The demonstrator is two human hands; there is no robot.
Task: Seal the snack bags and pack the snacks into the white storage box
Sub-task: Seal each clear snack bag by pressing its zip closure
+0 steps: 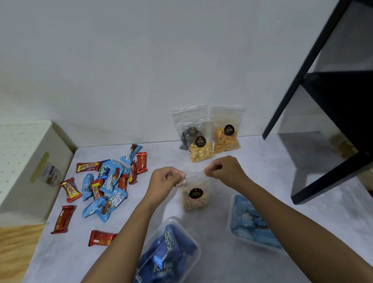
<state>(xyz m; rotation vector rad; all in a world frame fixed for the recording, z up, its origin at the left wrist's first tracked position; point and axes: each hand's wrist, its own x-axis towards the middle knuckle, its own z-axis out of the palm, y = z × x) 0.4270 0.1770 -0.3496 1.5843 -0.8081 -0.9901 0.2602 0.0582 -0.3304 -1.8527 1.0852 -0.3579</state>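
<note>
A clear zip bag of mixed pale snacks (195,196) with a black round label stands upright on the table centre. My left hand (165,178) pinches the left end of its top strip. My right hand (224,169) pinches the right end. Behind it, three more clear snack bags stand against the wall: round yellow crackers (200,149), orange sticks (226,137), and a dark snack (186,134) partly hidden behind them. The white storage box (23,168), dotted with small holes, sits left of the table.
Loose red and blue wrapped bars (108,186) lie scattered on the table's left. Two clear plastic tubs hold blue wrapped bars, one near the front (166,256) and one at right (251,223). A black shelf frame (328,115) stands at the right.
</note>
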